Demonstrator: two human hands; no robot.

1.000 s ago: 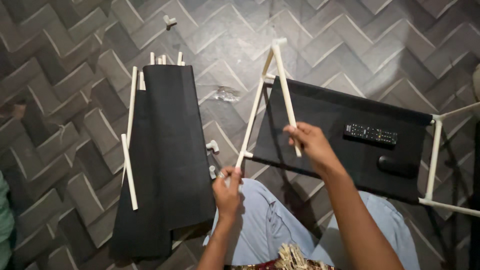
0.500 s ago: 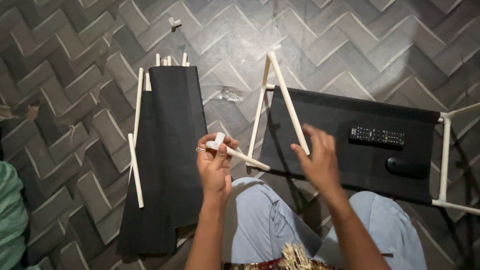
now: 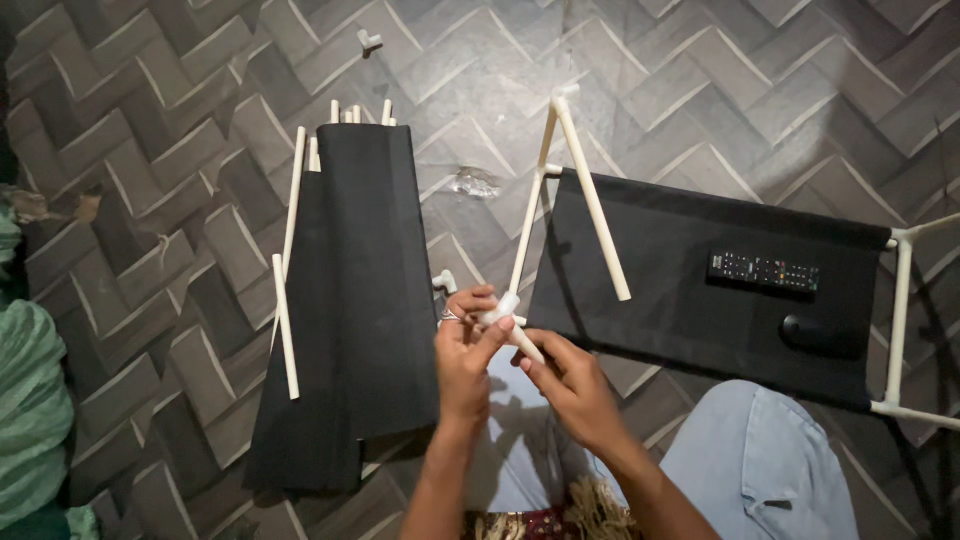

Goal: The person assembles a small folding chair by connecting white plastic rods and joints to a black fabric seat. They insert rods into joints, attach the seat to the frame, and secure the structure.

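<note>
Both hands are meeting over the lap: the left hand (image 3: 465, 350) is pinching a white connector (image 3: 500, 308), the right hand (image 3: 570, 385) is gripping a short white rod (image 3: 528, 345) pointing toward ten o'clock, above herringbone floor tiles (image 3: 180, 110).

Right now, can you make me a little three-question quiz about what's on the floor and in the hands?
1. True or false: the remote lies on black fabric.
2. What do both hands hold? A) a white connector on a rod B) a spoon C) the remote
3. Fill in: the floor has a ____ pattern.

Key: 1 true. 2 A: the left hand and right hand meet at the connector. 3 zigzag.
</note>
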